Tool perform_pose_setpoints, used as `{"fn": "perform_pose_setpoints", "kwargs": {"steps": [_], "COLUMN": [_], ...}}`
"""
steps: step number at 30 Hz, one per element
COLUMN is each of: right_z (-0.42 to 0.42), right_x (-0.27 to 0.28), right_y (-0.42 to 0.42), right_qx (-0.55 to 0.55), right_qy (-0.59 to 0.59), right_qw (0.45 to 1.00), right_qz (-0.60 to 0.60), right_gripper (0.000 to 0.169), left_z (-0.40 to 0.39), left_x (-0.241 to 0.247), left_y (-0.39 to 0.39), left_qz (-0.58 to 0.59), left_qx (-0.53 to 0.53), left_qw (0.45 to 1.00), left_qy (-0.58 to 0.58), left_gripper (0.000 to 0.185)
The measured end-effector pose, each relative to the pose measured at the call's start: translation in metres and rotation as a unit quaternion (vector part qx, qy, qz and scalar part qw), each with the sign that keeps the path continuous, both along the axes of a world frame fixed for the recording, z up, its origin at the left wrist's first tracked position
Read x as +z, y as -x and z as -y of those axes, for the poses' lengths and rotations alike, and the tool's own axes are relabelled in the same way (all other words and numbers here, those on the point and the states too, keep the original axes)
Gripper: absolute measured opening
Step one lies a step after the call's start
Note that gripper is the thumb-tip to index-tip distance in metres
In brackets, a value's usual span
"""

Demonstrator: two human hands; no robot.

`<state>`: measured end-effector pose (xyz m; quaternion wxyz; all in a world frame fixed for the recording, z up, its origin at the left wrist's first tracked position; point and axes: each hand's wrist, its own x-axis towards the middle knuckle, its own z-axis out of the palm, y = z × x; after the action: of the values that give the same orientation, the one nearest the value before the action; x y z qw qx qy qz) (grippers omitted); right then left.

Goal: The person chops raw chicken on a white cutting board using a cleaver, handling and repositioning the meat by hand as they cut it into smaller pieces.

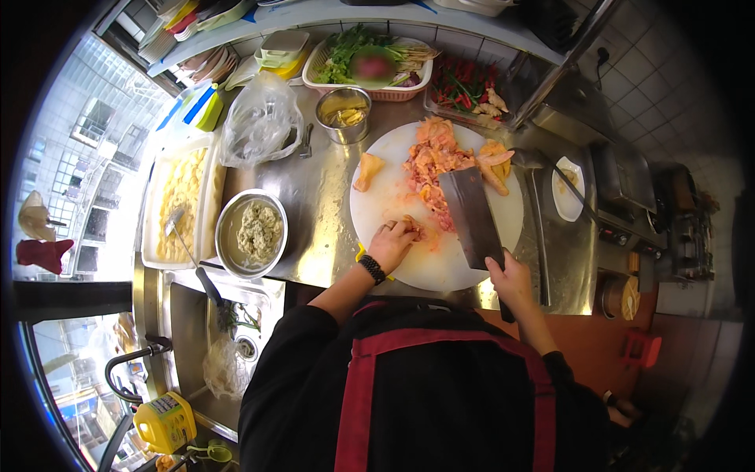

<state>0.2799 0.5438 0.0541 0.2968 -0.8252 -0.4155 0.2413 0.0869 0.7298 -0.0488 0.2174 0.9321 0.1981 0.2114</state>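
My right hand (511, 277) grips the handle of a wide dark-bladed cleaver (470, 212), its blade lying over the right part of a round white cutting board (389, 236). On the board's near left, the fingers of my left hand (394, 241) hold a small piece of raw chicken (420, 229). A pile of chopped raw chicken (433, 159) runs from the far edge of the board down to the blade. One larger chicken piece (369, 171) lies apart at the left, and a chicken wing (495, 164) rests at the far right. The blade hides part of the pile.
Left of the board stand a steel bowl (252, 233) of pale food and a white tub (177, 200) with a spoon. A sink (189, 348) is at the near left. Behind are a steel pot (344, 115), a vegetable basket (365, 91) and a tray of chilies (466, 82).
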Motion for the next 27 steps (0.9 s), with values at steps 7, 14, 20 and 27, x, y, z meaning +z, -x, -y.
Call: {"fn": "perform_pose_setpoints", "kwargs": {"steps": [7, 14, 20, 27], "right_z": [-0.037, -0.064, -0.082, -0.098], "right_x": [0.023, -0.006, 0.023, 0.086], "right_y": [0.027, 0.019, 0.021, 0.052], "right_qx": [0.162, 0.292, 0.272, 0.188], "right_qy": [0.022, 0.107, 0.017, -0.326], "right_qw": [0.968, 0.913, 0.913, 0.919], "right_qz": [0.189, 0.265, 0.302, 0.112], "right_gripper": [0.023, 0.024, 0.023, 0.021], "left_z": [0.01, 0.016, 0.018, 0.015], "left_x": [0.004, -0.003, 0.007, 0.017], "left_y": [0.016, 0.006, 0.017, 0.055], "left_qz": [0.083, 0.071, 0.131, 0.142], "left_qx": [0.056, 0.06, 0.123, 0.266], "left_qw": [0.995, 0.995, 0.984, 0.953], "left_qy": [-0.027, -0.042, -0.01, 0.009], "left_gripper": [0.026, 0.031, 0.023, 0.015]}}
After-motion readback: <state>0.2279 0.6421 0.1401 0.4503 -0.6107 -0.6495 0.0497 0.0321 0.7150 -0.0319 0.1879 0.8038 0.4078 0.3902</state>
